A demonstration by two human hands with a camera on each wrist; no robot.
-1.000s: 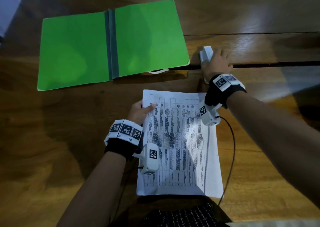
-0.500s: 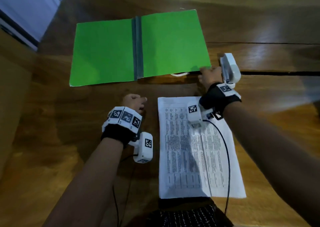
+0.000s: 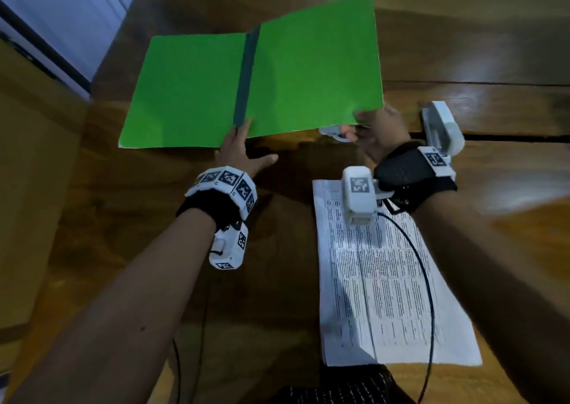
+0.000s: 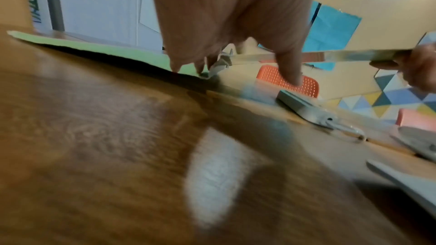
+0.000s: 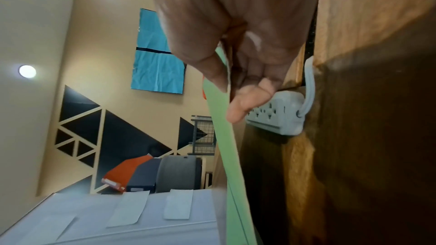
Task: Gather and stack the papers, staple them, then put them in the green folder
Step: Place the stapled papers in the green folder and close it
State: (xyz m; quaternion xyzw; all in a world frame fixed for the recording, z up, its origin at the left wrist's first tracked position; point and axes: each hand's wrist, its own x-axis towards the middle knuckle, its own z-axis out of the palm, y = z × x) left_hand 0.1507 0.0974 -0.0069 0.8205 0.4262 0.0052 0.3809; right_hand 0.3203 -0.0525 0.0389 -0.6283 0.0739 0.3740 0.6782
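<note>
Progress is past the middle, as far as I can judge, and the last step is now in hand. On the left side the green folder (image 3: 246, 83) lies spread open on the wooden table (image 3: 92, 249), with its outer side up and its dark spine (image 3: 245, 73) in the middle. The left hand (image 3: 239, 153) is beside the near end of the spine, with straight fingers (image 4: 175, 66) whose tips touch the folder edge, and it holds nothing. More to the right, the right flap of the folder is lifted off the table, because the right hand (image 3: 377, 132) pinches its near right corner between thumb (image 5: 212, 70) and fingers. A white power strip (image 5: 276, 116) with its cable lies on the table under this raised flap. Below the right wrist the printed papers (image 3: 388, 277) lie in one neat stack on the table, near the person and apart from the folder. So the gathering and stacking looks done. I cannot see a staple in the stack, since the wrist camera hides its top corner, so whether it is stapled I cannot tell. At the far right the white stapler (image 3: 444, 127) rests on the table just beyond the right wrist, and no hand holds it. What is left, I think, is to turn the folder so its inside is open, to lay the papers in it, and to close it.
</note>
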